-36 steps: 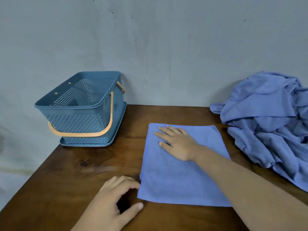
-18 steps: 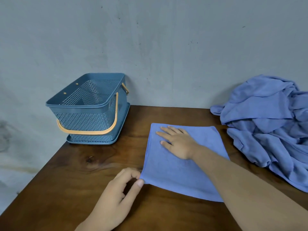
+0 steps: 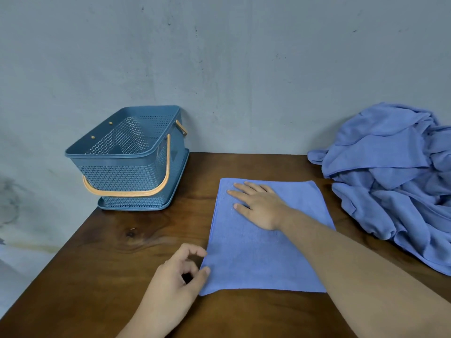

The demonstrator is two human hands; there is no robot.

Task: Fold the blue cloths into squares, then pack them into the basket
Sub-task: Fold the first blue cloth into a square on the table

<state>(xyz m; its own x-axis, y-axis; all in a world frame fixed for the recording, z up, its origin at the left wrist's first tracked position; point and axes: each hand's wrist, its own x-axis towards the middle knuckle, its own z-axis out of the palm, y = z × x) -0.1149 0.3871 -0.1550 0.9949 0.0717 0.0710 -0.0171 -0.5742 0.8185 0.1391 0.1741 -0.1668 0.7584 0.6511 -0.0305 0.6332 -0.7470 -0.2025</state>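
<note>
Shifted to the near-left corner of the blue cloth, my left hand curls, thumb touching, grip uncertain; my right hand lies flat farther up its length.

- The right hand lies flat, palm down, on the blue cloth, fingers straight and slightly spread, pointing away and toward the left hand's side.
- The bare right forearm runs back from that hand to the near right.
- The left hand sits nearer the body than the right hand, fingers curled.
- The left thumb and forefinger tip touch the cloth's edge; whether they pinch it is unclear.
</note>
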